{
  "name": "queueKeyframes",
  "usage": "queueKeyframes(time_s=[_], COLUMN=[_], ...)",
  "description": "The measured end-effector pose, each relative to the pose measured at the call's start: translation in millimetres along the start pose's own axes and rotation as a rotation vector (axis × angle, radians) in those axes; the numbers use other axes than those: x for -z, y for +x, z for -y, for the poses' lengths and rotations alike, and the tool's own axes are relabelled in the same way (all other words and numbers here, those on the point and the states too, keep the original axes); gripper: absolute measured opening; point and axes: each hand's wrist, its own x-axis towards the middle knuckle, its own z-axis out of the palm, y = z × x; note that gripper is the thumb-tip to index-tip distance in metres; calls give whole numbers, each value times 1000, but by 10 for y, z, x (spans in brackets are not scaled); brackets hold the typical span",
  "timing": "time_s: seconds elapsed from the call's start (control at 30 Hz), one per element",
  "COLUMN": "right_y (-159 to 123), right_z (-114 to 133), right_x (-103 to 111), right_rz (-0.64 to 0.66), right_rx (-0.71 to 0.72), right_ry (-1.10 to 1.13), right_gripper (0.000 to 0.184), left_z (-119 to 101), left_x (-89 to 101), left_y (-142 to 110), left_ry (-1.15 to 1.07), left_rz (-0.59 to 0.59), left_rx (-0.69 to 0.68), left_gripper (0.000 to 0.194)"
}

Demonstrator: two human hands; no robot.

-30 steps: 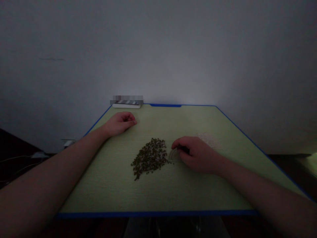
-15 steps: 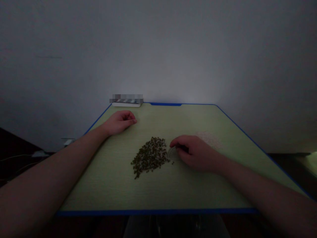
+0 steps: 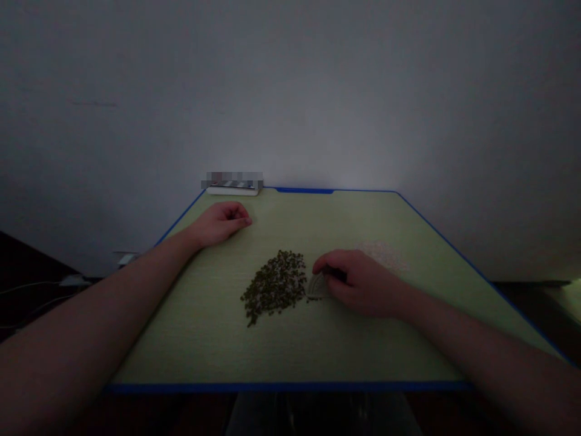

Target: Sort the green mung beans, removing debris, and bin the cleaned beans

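Observation:
A heap of small dark green-brown pieces (image 3: pixel 275 284) lies on the yellow-green table (image 3: pixel 195 339). To its right, my right hand (image 3: pixel 358 281) grips a clear plastic protractor-like piece (image 3: pixel 315 284) with a curved, lined edge. The thumb and index finger are bent round this piece, and its far part is hidden under the hand. Its visible edge is close to the heap, with a few loose dark bits just below. On the table's left side, my left hand (image 3: pixel 220 224) rests with curled fingers, the thumb near the index fingertip, and nothing visible in it.
Behind my right hand is a spread of pale, tiny grains (image 3: pixel 385 254). A white box-like object (image 3: pixel 233 189) sits at the back left corner, partly blurred. Blue edging (image 3: pixel 290 386) runs round the table, and a grey wall (image 3: pixel 318 103) rises behind it. Cables (image 3: pixel 36 293) are at the left.
The clear piece has shifted slightly and its straight lower edge now shows. My right hand has moved a little down and right. My left hand stays in place.

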Motion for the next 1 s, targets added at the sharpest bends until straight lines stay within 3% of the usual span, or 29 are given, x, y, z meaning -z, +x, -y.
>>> queueKeyframes(time_s=[0.43, 1.0], right_y=[-30, 9], right_z=[22, 78], right_x=[-1, -64], right_rz=[37, -17], right_rx=[-8, 56], right_ry=[5, 9], right_gripper=[31, 32], left_z=[60, 90], left_x=[7, 5], left_y=[21, 36], left_ry=[12, -13], left_rz=[18, 20], left_rx=[-15, -36], left_gripper=[21, 21])
